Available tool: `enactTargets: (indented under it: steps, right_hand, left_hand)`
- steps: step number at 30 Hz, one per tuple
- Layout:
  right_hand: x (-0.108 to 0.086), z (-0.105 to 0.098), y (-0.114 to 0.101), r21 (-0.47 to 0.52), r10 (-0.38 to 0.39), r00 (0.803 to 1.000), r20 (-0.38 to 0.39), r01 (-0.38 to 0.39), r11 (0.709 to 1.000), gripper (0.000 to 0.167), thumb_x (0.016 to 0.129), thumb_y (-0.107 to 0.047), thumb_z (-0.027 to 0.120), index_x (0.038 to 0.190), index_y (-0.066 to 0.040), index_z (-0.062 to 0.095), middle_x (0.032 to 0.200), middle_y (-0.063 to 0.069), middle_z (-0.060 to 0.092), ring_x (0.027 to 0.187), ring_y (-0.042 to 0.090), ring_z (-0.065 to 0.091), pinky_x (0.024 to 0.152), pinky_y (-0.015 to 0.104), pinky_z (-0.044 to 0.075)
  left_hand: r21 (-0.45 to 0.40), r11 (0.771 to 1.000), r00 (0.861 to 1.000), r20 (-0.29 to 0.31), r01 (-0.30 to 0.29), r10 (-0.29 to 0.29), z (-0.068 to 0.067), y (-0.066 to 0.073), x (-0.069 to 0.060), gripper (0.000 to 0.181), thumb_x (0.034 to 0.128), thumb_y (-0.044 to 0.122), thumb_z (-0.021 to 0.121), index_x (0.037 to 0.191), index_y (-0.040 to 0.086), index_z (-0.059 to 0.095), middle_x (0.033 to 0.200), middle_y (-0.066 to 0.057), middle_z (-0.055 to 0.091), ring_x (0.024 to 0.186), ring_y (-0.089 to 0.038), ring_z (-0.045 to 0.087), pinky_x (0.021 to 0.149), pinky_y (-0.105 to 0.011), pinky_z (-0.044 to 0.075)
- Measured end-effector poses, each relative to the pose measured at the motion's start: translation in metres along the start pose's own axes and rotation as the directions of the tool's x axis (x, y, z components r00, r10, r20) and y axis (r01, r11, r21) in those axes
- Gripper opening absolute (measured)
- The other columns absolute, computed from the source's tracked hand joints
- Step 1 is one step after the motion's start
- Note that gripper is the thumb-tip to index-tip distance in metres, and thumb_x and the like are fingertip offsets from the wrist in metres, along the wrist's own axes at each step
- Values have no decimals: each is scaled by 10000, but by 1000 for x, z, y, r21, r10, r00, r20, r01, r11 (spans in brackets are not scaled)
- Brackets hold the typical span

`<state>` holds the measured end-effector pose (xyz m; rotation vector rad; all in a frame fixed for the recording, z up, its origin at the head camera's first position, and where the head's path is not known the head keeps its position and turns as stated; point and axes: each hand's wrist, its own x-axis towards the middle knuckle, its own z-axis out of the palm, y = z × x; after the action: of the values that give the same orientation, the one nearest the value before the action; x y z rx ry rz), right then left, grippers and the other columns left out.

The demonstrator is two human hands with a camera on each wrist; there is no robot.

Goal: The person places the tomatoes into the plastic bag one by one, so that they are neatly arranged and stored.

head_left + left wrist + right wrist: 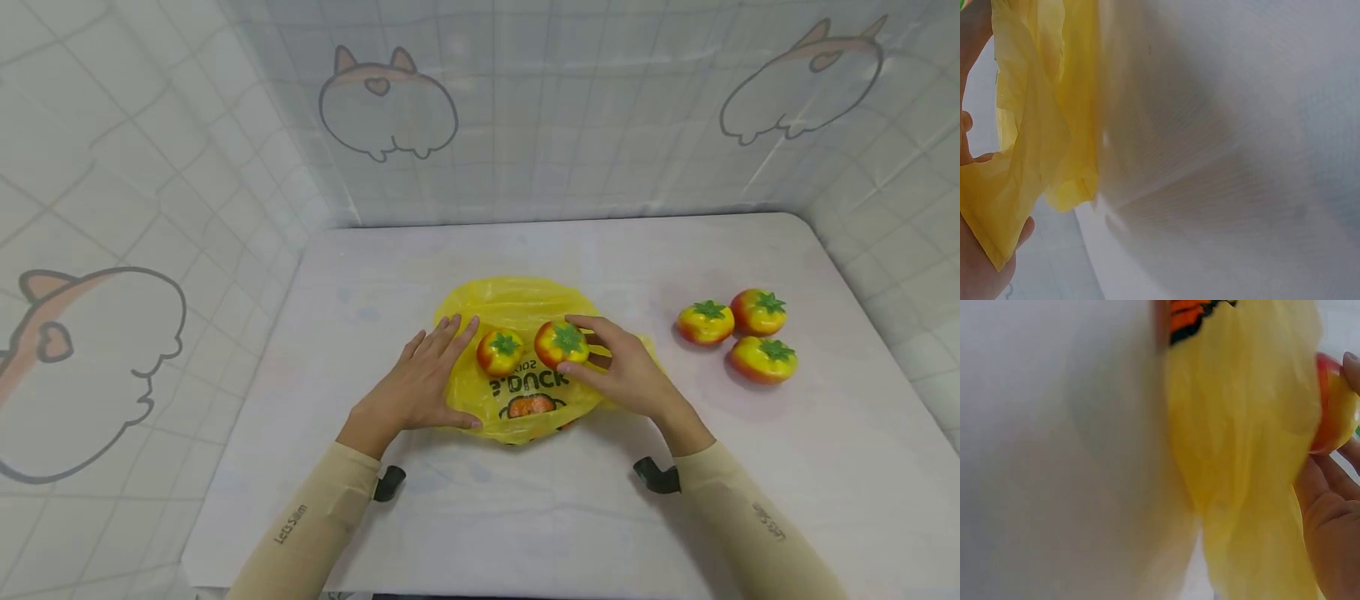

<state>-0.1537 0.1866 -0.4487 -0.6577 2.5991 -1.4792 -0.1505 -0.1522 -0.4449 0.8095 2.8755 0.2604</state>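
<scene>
A yellow plastic bag (517, 304) with dark lettering lies flat on the table. Two red-and-yellow tomato-like fruits with green tops sit over it: one (499, 352) at its middle, the other (562, 344) just to the right. My right hand (628, 367) grips that right one between thumb and fingers; the right wrist view shows the same fruit (1334, 406) beside the bag (1241, 425). With fingers spread, my left hand (427, 375) rests on the bag's left edge. In the left wrist view, yellow plastic (1035, 112) covers part of the left hand (982, 269).
Three more such fruits, one at the left (706, 322), one at the back (758, 312) and one in front (762, 359), stand together on the right of the white table (480, 517). A patterned curtain (525, 108) hangs behind the table and at both sides.
</scene>
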Motion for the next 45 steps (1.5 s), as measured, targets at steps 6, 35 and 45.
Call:
enactTargets:
  steps: [6,35,45]
  right_hand:
    - [2,6,4,-49,-16,1000,23,17,999,697,910,-329,806,1505,-132,503,1498,81,537,1273,302,613,1056,481,515]
    - [16,22,13,-199,134,985,110,-110,974,746,930,-451,754,1532,-123,460,1526,112,516,1333,315,557,1107,519,464]
    - [16,22,15,-196,135,984,114,-111,974,784,930,-460,751,1550,-111,422,1554,127,477,1358,324,533,1123,523,446]
  left_hand:
    - [2,1000,1000,4,-9,9,-1,0,0,1441,643,856,743,1632,336,-166,1736,-105,22,1603,-288,32,1251,-600,157]
    - [16,1000,1000,20,-7,7,-2,-1,3,1442,651,841,754,1635,325,-165,1734,-114,43,1602,-293,39,1250,-605,157]
    - [16,1000,1000,25,-2,1,-3,0,2,1441,654,832,760,1638,320,-159,1734,-118,44,1601,-299,44,1250,-605,155]
